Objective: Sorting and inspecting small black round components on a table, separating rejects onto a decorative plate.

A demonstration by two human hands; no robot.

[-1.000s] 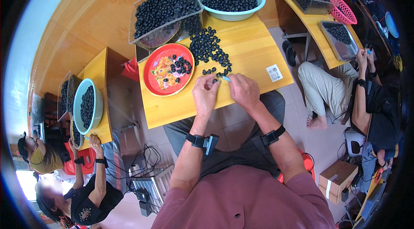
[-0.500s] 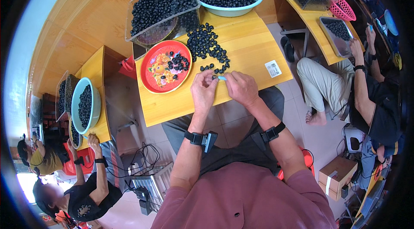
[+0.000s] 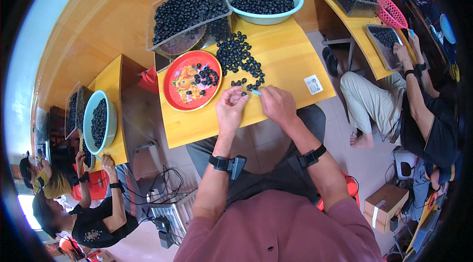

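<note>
Above the near edge of my yellow wooden table, my left hand pinches one small black round bead-like piece between thumb and fingers. My right hand grips a thin light-blue tool, whose tip points toward the left fingertips but sits slightly apart from the piece. What kind of tool it is cannot be made out. Just beyond both hands, a loose pile of the same black pieces spreads over the wood. To the left, a red round tray with a flower pattern holds several more.
A clear plastic bin and a pale-blue basin, both full of black pieces, stand at the table's back. A white label lies at the right. Co-workers sit at yellow tables on both sides. A cardboard box stands on the floor.
My hands have drawn a little apart, and the blue tool's tip has come away from the left fingertips. The black piece now shows in my left hand. The whole view has shifted slightly.
</note>
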